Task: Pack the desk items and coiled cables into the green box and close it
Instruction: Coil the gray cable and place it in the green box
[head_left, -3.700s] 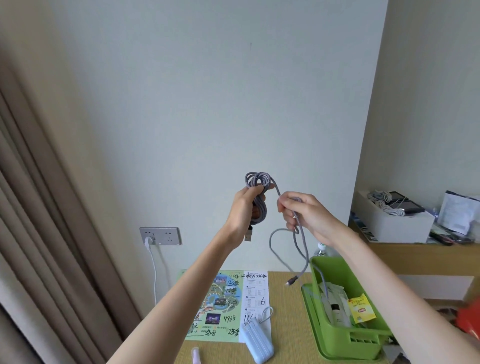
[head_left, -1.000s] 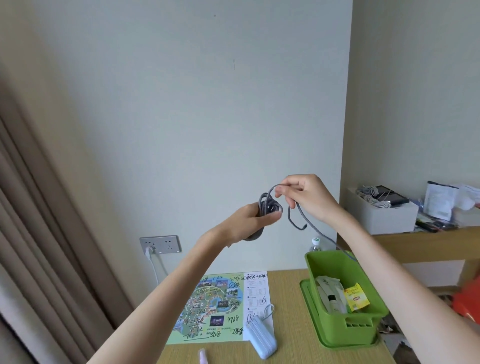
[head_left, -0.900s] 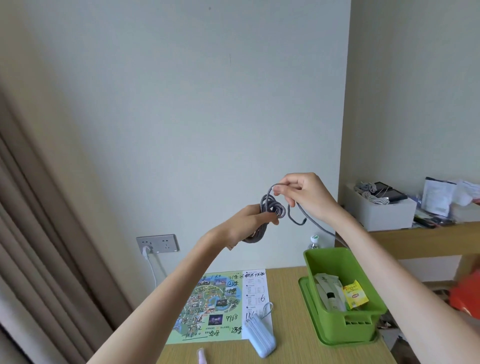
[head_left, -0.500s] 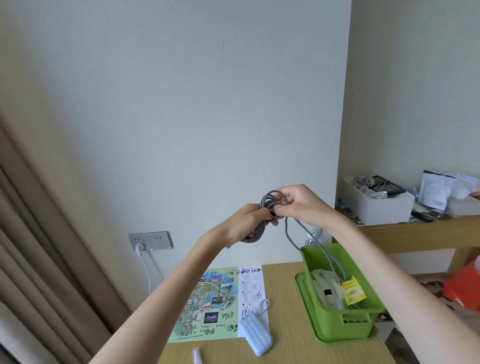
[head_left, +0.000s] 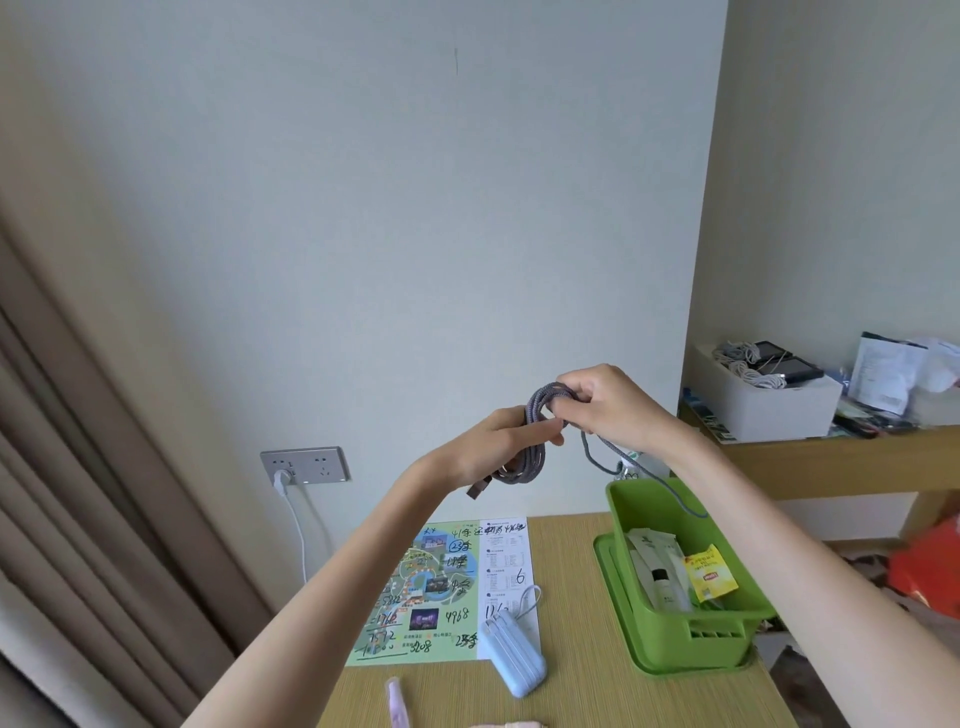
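Observation:
I hold a grey braided cable (head_left: 535, 457) in the air above the desk. My left hand (head_left: 498, 447) grips the wound coil, whose plug hangs below the palm. My right hand (head_left: 608, 408) pinches the loose strand at the top of the coil. The cable's free tail drops down to the right into the green box (head_left: 717, 636). This open box stands on its green lid (head_left: 610, 571) at the desk's right side, with a yellow tea packet (head_left: 709, 571) and white sachets (head_left: 654, 564) inside.
On the wooden desk (head_left: 571, 691) lie a colourful map sheet (head_left: 441, 587), a light-blue power bank (head_left: 514, 654) with a short cord, and a pink item (head_left: 397, 701) at the front edge. A wall socket (head_left: 306, 465) is behind. A shelf at right carries a white box (head_left: 763, 397).
My right hand came down onto the top of the coil, drawing the loose strand in. The free length of cable has grown shorter over the frames. The view shifted slightly.

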